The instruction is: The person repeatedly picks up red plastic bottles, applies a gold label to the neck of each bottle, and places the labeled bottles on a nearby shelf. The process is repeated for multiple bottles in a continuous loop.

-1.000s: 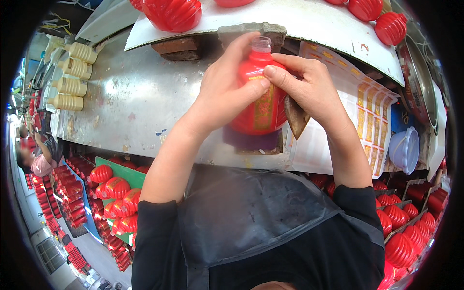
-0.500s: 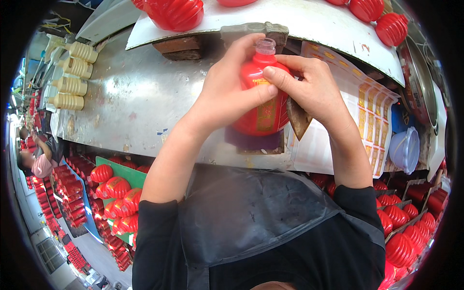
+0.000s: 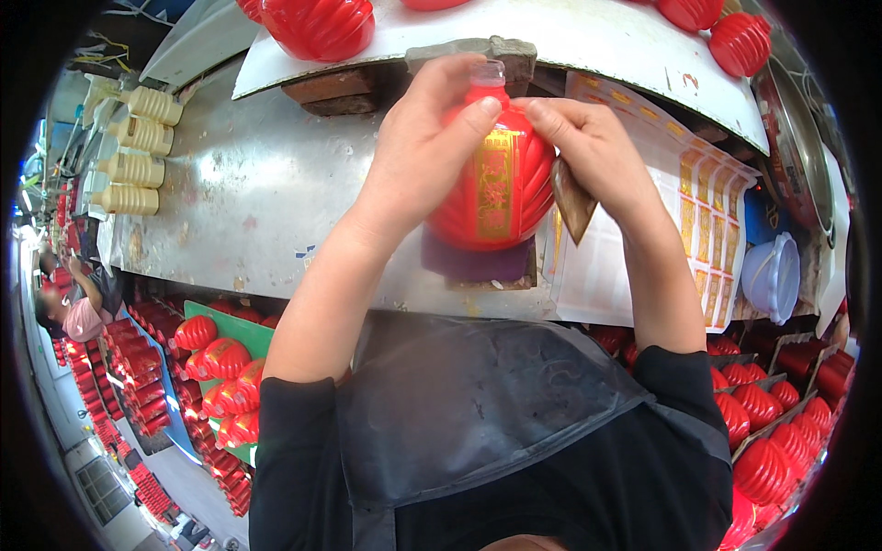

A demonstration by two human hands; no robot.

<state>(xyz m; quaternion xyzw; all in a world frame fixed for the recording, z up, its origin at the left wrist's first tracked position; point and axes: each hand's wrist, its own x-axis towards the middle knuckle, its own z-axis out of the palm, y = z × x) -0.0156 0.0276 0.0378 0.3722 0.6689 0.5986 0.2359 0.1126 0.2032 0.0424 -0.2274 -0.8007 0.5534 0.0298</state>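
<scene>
Red ribbed bottle (image 3: 491, 179) with a gold label strip down its front stands upright on a dark pad (image 3: 473, 262) at the near edge of the metal bench (image 3: 248, 193). Left hand (image 3: 423, 151) is wrapped around the bottle's left side, thumb pressed near the shoulder. Right hand (image 3: 588, 151) has fingertips on the upper right of the bottle; a brown backing slip (image 3: 571, 200) is pinched beneath its palm. Sheet of gold labels (image 3: 680, 211) lies just right of the bottle. Cream spools (image 3: 133, 151) sit in a row at far left. More red bottles (image 3: 216, 367) fill trays below the bench.
</scene>
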